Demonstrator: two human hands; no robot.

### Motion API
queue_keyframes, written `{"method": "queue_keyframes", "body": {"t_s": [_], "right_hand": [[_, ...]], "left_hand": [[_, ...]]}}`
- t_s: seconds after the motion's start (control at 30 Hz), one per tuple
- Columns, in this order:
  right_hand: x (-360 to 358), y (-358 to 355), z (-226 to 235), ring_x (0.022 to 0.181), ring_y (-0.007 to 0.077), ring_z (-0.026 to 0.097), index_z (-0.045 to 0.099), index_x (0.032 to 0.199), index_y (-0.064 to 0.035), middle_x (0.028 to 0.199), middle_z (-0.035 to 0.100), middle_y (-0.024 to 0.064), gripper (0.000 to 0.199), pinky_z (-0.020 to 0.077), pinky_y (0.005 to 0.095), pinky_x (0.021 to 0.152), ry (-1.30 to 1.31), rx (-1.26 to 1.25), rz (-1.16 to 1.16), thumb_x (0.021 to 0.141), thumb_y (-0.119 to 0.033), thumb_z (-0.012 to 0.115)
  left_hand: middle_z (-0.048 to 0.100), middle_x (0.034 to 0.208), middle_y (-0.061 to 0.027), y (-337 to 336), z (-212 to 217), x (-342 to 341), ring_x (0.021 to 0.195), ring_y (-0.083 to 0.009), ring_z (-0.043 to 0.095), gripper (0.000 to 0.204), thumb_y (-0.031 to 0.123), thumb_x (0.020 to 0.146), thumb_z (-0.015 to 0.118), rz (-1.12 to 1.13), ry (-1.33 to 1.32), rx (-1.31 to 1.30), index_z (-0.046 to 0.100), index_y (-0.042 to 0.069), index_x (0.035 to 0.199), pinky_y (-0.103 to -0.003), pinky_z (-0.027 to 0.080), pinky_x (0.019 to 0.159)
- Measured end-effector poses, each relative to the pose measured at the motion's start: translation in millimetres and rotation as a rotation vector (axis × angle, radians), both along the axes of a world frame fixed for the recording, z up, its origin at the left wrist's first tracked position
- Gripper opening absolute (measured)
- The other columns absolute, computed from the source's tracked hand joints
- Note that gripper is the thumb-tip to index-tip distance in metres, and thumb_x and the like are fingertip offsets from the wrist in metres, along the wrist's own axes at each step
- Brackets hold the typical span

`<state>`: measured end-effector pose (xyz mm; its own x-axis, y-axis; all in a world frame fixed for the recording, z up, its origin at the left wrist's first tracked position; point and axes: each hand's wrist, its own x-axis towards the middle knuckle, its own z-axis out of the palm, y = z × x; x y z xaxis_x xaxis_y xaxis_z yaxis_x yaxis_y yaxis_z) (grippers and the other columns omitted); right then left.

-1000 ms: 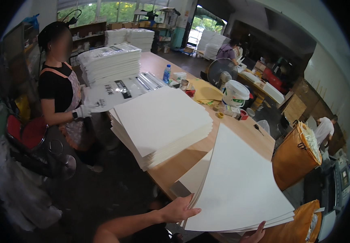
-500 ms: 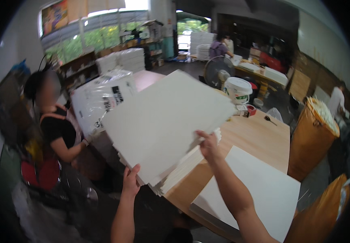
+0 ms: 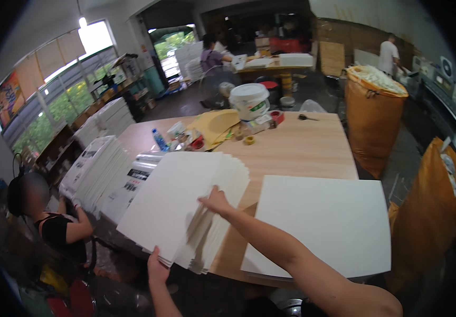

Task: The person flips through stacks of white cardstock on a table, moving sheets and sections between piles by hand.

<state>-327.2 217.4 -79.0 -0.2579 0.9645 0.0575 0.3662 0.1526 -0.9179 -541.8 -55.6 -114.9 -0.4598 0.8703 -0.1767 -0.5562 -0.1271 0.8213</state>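
Large white sheets (image 3: 170,198) lie tilted over an uneven stack of more sheets (image 3: 230,182), whose edges fan out to the right. My left hand (image 3: 158,268) grips the near corner of the top sheets, thumb above and the other fingers hidden beneath. At their right edge, my right hand (image 3: 216,202) pinches the border, with its fingers partly hidden. A second pile of white sheets (image 3: 325,224) rests squared on the wooden table (image 3: 302,145), to the right of my right forearm.
Behind the sheets stand a white bucket (image 3: 249,100), yellow paper (image 3: 215,127), tape rolls (image 3: 276,117), a blue-capped bottle (image 3: 159,140) and scissors (image 3: 307,117). Orange sacks (image 3: 373,121) flank the table's right. At left, a co-worker (image 3: 62,230) handles a wrapped stack (image 3: 93,171).
The sheets in my hands have come down and left onto the fanned stack, both hands still at their edges. My view has turned right, showing more of the table.
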Motion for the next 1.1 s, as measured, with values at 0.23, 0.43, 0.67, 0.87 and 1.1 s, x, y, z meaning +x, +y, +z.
{"method": "queue_keyframes", "body": {"t_s": [0.23, 0.43, 0.67, 0.87, 1.1], "right_hand": [[276, -208, 103, 0.107, 0.0267, 0.071, 0.071, 0.118, -0.0013, 0.117, 0.073, 0.0158, 0.030, 0.0566, 0.0358, 0.094, 0.212, 0.142, 0.466, 0.097, -0.022, 0.073], [524, -327, 36, 0.107, 0.0309, 0.067, 0.065, 0.115, 0.0020, 0.115, 0.069, 0.0176, 0.028, 0.0523, 0.0416, 0.095, -0.288, 0.567, -0.945, 0.093, -0.014, 0.073], [568, -363, -51, 0.088, 0.0177, 0.066, 0.069, 0.111, -0.0004, 0.092, 0.070, 0.0093, 0.030, 0.0524, 0.0332, 0.082, 0.207, 0.176, -0.873, 0.098, -0.028, 0.067], [576, -379, -9, 0.079, 0.0321, 0.069, 0.064, 0.084, -0.0015, 0.084, 0.071, 0.0150, 0.047, 0.0529, 0.0427, 0.072, -0.300, 0.050, -0.811, 0.099, -0.046, 0.065], [557, -354, 64, 0.070, 0.0428, 0.064, 0.062, 0.080, -0.0033, 0.075, 0.065, 0.0191, 0.050, 0.0504, 0.0510, 0.066, -0.422, 0.111, -0.774, 0.099, -0.050, 0.063]], "left_hand": [[0.058, 0.139, -0.0183, -21, -46, 9, 0.128, -0.0305, 0.056, 0.044, 0.028, 0.108, 0.052, 0.379, 0.099, 0.124, 0.052, -0.002, 0.140, -0.046, 0.045, 0.108], [0.061, 0.117, -0.0132, -28, 17, 264, 0.109, -0.0228, 0.059, 0.023, 0.005, 0.101, 0.046, 0.388, 0.860, 0.188, 0.058, -0.003, 0.119, -0.035, 0.049, 0.100], [0.076, 0.102, -0.0106, 19, 98, 499, 0.094, -0.0343, 0.072, 0.037, -0.004, 0.085, 0.068, -0.682, 1.418, 0.897, 0.069, 0.009, 0.120, -0.044, 0.056, 0.097], [0.071, 0.089, -0.0120, 37, 60, 531, 0.085, -0.0297, 0.070, 0.021, 0.000, 0.087, 0.068, -0.848, 1.297, 0.761, 0.074, 0.007, 0.106, -0.043, 0.057, 0.099], [0.073, 0.108, -0.0125, 28, 67, 535, 0.103, -0.0282, 0.070, 0.016, 0.001, 0.090, 0.068, -0.934, 1.091, 0.587, 0.075, 0.003, 0.103, -0.039, 0.055, 0.097]]}}
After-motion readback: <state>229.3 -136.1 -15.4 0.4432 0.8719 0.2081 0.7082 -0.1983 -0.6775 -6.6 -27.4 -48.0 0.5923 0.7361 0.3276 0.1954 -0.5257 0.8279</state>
